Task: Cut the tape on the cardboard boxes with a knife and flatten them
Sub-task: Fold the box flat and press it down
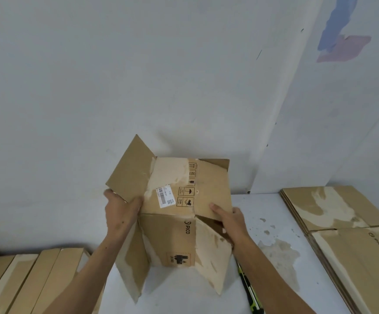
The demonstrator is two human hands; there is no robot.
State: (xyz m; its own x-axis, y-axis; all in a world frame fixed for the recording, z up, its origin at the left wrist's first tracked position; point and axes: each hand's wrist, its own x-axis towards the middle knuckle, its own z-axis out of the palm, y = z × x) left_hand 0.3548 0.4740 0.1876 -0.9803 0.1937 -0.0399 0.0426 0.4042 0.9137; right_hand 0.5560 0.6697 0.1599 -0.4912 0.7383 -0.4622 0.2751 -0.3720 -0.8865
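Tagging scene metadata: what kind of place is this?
Probably a packing or storage back room, not a home. A plain white table against bare scuffed walls, flattened boxes stacked on the right, more cardboard on the left, and both hands gripping a box with open flaps.

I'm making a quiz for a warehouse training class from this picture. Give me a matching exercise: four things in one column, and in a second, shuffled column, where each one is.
Things:
1. left hand
2. right hand
3. utility knife
4. flattened boxes

Places:
A. stacked at the table's right edge
B. lying on the white table, partly under the right forearm
C. gripping the open cardboard box at its left flap
D. holding the box's right side, thumb on its top face

Pairs: 1-C, 2-D, 3-B, 4-A
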